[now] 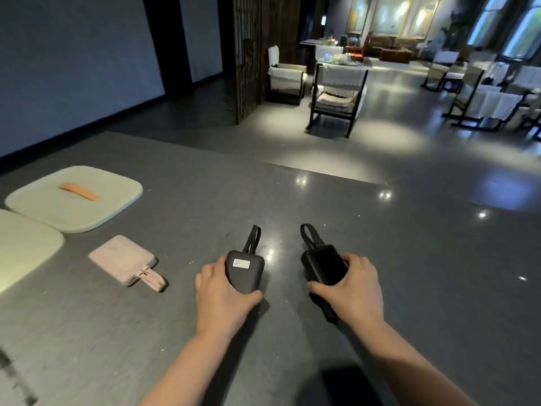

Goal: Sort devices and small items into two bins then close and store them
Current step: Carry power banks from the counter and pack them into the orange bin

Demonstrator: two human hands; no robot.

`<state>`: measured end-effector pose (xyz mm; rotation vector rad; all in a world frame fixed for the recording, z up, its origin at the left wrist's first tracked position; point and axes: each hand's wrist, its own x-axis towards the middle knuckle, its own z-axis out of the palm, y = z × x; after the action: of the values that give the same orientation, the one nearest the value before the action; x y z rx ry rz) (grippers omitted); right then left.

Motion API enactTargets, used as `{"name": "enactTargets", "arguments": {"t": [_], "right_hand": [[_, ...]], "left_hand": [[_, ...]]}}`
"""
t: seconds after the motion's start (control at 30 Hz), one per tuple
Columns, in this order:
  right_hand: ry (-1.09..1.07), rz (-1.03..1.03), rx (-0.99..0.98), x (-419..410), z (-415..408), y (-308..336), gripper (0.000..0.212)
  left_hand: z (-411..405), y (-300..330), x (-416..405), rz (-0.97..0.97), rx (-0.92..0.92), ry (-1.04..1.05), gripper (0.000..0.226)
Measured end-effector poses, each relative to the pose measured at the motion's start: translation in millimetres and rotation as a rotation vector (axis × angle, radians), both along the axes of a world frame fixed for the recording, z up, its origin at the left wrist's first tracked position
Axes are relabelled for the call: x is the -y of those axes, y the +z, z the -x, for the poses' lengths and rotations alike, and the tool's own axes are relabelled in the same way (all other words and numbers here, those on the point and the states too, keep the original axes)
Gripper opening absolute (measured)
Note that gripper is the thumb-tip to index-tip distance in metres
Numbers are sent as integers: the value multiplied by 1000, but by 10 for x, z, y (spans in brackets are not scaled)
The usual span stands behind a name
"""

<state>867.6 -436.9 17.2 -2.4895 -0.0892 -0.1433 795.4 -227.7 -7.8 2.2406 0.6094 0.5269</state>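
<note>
Hands (224, 291) (352, 291) grip black devices (244, 272) (323, 266); left lid (20, 244) seems cropped.

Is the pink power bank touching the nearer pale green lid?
Apart. The head view shows bare grey table between the pink power bank and the nearer pale green lid.

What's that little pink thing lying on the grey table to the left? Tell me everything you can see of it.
The flat pink rectangular device looks like a power bank in smooth matte plastic with rounded corners. It lies flat on the grey table, turned at an angle, with a short pink strap or cable loop sticking out of its near right corner and resting on the table. Nothing but the table touches it. It sits just in front of two pale green lids, left of the left hand.
</note>
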Motion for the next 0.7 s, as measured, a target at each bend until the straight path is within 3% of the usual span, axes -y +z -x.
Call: {"name": "enactTargets", "arguments": {"t": [0.2, 0.3, 0.53, 0.7], "right_hand": [[325, -110, 82, -878, 259, 232, 76], [490, -139, 103, -1442, 578, 318, 78], [880, -205, 88, -2650, 1548, 495, 79], [1054, -220, 77, -3330, 2240, 579, 80]], "left_hand": [[790, 429, -559, -51, 162, 280, 85], [1402, 644, -845, -111, 187, 433, 81], [2814, 941, -1429, -196, 181, 814, 98], [3659, 941, -1742, -198, 217, 965, 96]]}}
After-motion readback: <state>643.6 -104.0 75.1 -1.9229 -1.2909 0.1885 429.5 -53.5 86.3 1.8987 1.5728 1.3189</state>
